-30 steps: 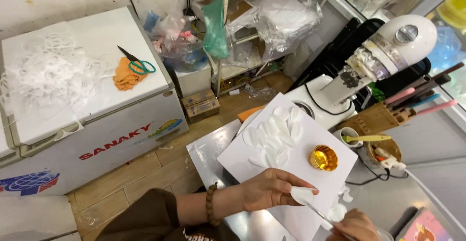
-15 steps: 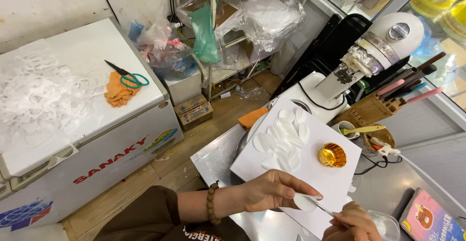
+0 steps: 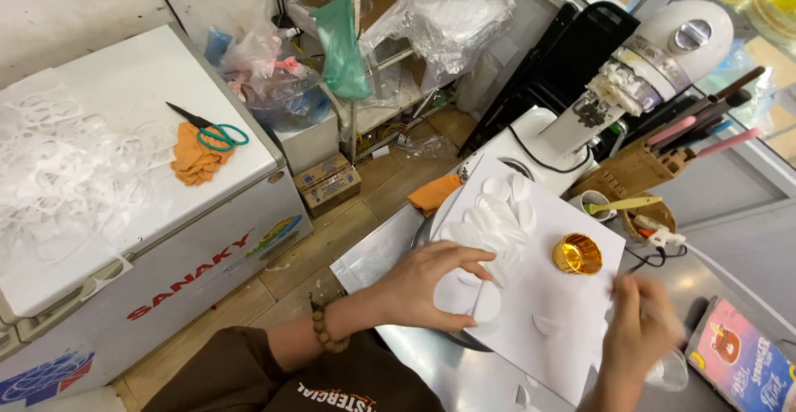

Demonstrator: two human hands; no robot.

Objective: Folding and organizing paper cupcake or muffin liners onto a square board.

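Head view: left hand [image 3: 431, 283] spread over white sheet of paper [image 3: 572, 312], fingertips pinching thin white oval disc [image 3: 487, 302] at sheet's near edge. Right hand [image 3: 643, 333] blurred, closed around thin stick-like tool; tip not clear. Pile of white discs [image 3: 493, 217] at sheet's far end, gold foil cup [image 3: 578, 254] beside. Pink rectangular package [image 3: 738, 362] lower right. Small brown cardboard box [image 3: 330, 184] on floor. White chest freezer [image 3: 157, 238], red lettering on front.

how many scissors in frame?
1. The green-handled scissors lie on the white chest freezer, beside the orange cloth. Others may be hidden among the clutter.
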